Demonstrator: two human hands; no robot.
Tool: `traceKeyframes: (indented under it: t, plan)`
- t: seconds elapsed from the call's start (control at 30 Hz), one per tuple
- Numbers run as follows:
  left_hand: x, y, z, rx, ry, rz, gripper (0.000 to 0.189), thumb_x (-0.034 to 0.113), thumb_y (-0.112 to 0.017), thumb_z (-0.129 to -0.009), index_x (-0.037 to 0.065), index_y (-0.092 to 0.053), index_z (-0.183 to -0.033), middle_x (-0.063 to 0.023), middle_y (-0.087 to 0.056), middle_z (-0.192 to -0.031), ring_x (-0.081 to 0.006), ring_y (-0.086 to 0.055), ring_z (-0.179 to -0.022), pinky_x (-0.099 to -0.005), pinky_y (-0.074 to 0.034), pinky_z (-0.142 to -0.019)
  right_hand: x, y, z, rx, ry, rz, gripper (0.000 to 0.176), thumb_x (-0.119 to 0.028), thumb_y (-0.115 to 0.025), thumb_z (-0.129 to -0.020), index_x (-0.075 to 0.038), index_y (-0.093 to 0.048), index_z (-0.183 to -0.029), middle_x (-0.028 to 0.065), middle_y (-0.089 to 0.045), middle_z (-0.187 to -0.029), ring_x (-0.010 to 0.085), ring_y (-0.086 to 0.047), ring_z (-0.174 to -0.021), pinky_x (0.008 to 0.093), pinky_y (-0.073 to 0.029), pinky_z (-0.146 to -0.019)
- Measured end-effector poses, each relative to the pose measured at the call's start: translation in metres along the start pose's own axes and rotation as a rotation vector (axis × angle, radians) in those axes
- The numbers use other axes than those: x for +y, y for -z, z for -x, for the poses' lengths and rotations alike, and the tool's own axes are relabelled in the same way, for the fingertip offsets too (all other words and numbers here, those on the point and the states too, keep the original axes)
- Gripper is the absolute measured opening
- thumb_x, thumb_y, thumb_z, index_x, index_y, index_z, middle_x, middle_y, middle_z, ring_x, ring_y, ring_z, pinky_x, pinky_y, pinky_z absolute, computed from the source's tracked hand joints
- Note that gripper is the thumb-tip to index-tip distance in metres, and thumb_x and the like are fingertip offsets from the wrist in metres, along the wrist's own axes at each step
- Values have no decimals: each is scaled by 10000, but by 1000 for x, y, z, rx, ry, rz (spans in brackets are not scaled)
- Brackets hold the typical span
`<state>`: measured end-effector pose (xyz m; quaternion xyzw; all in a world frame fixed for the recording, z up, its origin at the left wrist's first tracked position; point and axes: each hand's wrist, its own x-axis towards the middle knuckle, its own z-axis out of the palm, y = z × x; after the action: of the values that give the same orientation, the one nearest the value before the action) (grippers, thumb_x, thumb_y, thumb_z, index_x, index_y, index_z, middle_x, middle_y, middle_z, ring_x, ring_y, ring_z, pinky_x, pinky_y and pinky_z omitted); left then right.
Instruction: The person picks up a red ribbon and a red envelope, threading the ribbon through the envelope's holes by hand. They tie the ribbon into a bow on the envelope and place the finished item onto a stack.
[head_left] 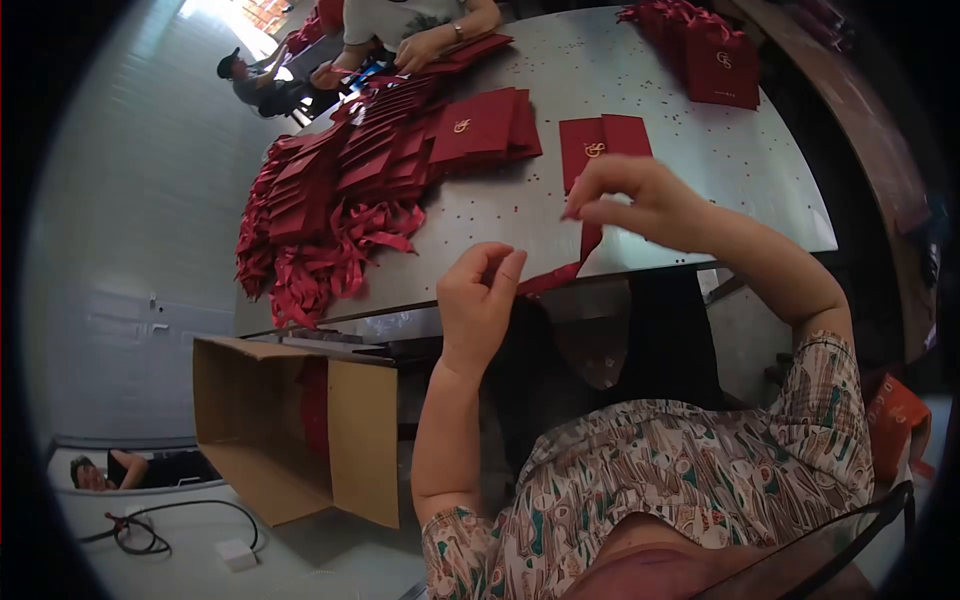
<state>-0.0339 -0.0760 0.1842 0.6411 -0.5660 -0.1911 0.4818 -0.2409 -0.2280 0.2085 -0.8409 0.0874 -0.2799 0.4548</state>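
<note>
In the head view a red paper bag (625,134) with a gold logo lies flat near the table's front edge. A red ribbon (555,279) hangs at that edge, running from beside my left hand up toward my right hand. My left hand (478,300) is closed just off the edge, thumb against the curled fingers, with the ribbon meeting it; the exact grip is partly hidden. Over the bag's lower part, my right hand (640,200) is closed in a pinch on a bit of the red ribbon.
Piles of red bags (385,150) with ribbon handles (330,260) cover the table's left side. More bags (722,70) stand at the far right. An open cardboard box (362,440) sits below left. Across the metal table (480,220), a person's hands (425,50) handle bags.
</note>
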Motion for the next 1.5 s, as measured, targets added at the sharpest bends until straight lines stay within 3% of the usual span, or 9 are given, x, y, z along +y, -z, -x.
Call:
traceKeyframes:
  t: [0.03,0.13,0.17,0.33,0.5,0.63,0.7,0.9,1.5]
  plan:
    - [-9,-2,-7,-18,64,50,161,128,-640,-908,-31,-640,-929,7,-605,-767,-63,-524,-702,-211,-433,-636,1,19,8,123,-70,-289,45,-39,-559,-925,-18,-589,-951,64,-646,-969,145,-624,-910,271,-493,-825]
    - [-31,-19,-43,-46,81,81,162,121,-606,-915,-36,-639,-937,-12,-616,-765,-70,-536,-699,-219,-440,-648,-2,97,30,511,-1,-266,143,-137,-490,-994,-34,-568,-1054,100,-656,-1050,149,-664,-946,313,-506,-927]
    - [-34,-29,-57,-59,81,87,162,121,-606,-915,-36,-639,-937,-12,-616,-765,-70,-536,-699,-219,-440,-648,-5,120,34,615,42,-264,155,-163,-506,-990,-40,-570,-1056,79,-652,-995,125,-663,-855,301,-535,-860]
    - [-72,-105,-135,-78,-35,-46,208,99,-561,-899,-23,-639,-1048,-89,-680,-851,-161,-639,-770,-281,-497,-716,33,144,15,737,-279,-251,163,-193,-521,-983,-50,-572,-1040,53,-633,-928,111,-638,-776,280,-551,-753]
    - [-69,-151,-166,-22,4,-457,339,70,-544,-844,-23,-588,-1167,-219,-677,-956,-328,-665,-909,-368,-507,-815,128,74,-25,620,-477,-381,132,-172,-544,-957,-45,-569,-981,22,-581,-799,91,-578,-669,256,-517,-569]
    - [-73,-150,-184,39,-19,-374,299,77,-559,-844,-37,-598,-1117,-172,-682,-896,-283,-666,-841,-380,-513,-769,175,43,-30,685,-472,-435,128,-153,-552,-947,-27,-570,-964,29,-578,-788,85,-563,-631,239,-513,-564]
    - [-71,-144,-191,11,521,343,211,105,-582,-852,-18,-628,-1018,-101,-664,-843,-227,-644,-783,-382,-509,-726,179,38,-25,666,-463,-434,132,-147,-568,-937,-23,-581,-980,23,-582,-792,73,-548,-621,222,-504,-559]
    - [-65,-137,-200,-42,734,668,83,96,-631,-837,19,-635,-870,-56,-634,-808,-153,-615,-728,-323,-498,-693,165,41,-22,632,-451,-330,118,-152,-601,-919,-51,-605,-979,-8,-595,-784,48,-525,-618,200,-454,-526]
    - [-81,-147,-201,-266,517,1158,115,64,-626,-894,30,-624,-1004,-88,-672,-992,-202,-636,-941,-334,-498,-896,161,45,-23,615,-459,-415,102,-144,-592,-918,-47,-615,-940,1,-607,-746,57,-543,-624,211,-469,-539]
